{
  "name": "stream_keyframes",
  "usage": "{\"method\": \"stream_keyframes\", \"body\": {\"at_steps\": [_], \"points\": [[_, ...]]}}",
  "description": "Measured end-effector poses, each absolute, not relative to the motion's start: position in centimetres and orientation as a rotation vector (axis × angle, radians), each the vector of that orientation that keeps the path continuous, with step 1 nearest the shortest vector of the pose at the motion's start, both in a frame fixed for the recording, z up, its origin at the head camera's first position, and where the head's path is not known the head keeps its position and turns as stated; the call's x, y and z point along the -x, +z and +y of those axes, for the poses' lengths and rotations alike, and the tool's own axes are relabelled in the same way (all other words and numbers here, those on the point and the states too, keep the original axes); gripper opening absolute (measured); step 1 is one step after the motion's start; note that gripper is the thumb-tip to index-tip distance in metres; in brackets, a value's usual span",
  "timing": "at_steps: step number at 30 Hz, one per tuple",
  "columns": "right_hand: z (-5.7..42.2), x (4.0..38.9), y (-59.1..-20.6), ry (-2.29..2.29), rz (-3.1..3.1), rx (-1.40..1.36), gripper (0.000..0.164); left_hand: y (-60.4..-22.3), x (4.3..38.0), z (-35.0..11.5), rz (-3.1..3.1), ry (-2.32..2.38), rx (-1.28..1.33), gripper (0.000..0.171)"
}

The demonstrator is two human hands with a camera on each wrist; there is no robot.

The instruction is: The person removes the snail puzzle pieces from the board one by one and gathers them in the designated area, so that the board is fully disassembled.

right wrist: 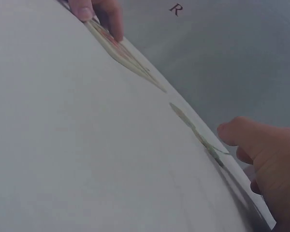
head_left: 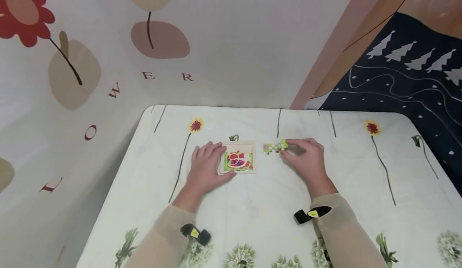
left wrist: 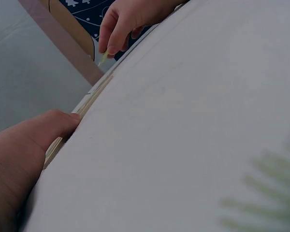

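Note:
A small wooden puzzle tray [head_left: 254,159] lies on the table, its lower part filled with a red, purple and green picture. My left hand [head_left: 205,164] rests on the tray's left side, fingers spread and fairly straight, thumb against the near edge. To the right of the tray, my right hand [head_left: 309,157] pinches the right end of some green jigsaw puzzle pieces [head_left: 267,148] between thumb and forefinger. In the left wrist view, a thin yellow-green edge of a piece [left wrist: 103,58] shows at those fingertips. The right wrist view shows the green pieces [right wrist: 188,120] edge-on.
A white cloth with printed flowers covers the table [head_left: 252,212]. Behind the table's far edge hangs a pale printed curtain [head_left: 234,75], with a dark tree-patterned cloth [head_left: 397,79] at the right. Each sleeve carries a black wrist camera [head_left: 196,234].

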State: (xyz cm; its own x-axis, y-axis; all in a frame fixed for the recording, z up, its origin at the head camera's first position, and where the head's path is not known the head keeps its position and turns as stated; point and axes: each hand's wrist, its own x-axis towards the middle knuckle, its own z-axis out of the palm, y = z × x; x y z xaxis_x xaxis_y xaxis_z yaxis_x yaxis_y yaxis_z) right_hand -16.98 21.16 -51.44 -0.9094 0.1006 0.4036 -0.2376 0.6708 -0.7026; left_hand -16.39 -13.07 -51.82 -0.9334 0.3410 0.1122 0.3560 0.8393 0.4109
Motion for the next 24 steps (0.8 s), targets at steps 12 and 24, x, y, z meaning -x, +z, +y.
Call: {"method": "stream_keyframes", "body": {"at_steps": [12,24], "points": [[24.4,16.1,-52.0,1.118,-2.587,0.009,0.036,-52.0,16.3,-13.4,-2.987,-0.671,0.569,0.09],[24.7,16.2,-52.2,1.092,-2.618,0.011,0.035,-51.9,16.3,-13.1,-2.961,-0.739,0.581,0.09]]}}
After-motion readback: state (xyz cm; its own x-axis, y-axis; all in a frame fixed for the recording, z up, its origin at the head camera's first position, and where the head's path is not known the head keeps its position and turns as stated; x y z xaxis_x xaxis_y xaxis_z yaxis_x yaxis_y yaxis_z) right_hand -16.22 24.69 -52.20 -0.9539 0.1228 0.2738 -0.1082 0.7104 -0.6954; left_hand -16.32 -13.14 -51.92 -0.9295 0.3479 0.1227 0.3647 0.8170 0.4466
